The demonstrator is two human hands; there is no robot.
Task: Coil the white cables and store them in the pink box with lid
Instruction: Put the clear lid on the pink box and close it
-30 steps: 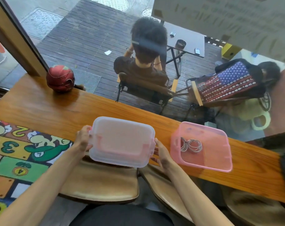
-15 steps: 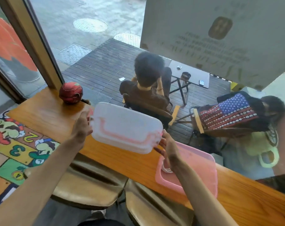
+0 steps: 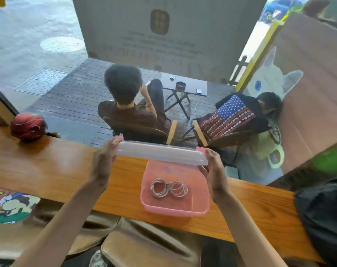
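Observation:
The pink box (image 3: 173, 210) sits open on the wooden counter (image 3: 48, 166). Two coiled white cables (image 3: 168, 187) lie side by side on its floor. A clear lid with pink clips (image 3: 160, 153) is held level in the air, above the box's far edge. My left hand (image 3: 103, 162) grips the lid's left end. My right hand (image 3: 214, 170) grips its right end.
A red cap (image 3: 28, 126) rests at the counter's far left by the window. A dark bag (image 3: 323, 214) lies at the right end. Padded stools (image 3: 148, 247) stand below the counter edge. Beyond the glass two people sit on chairs on a deck.
Both hands have carried the lid from left of the box to above it. The lid went from tilted to level, so the cables show again.

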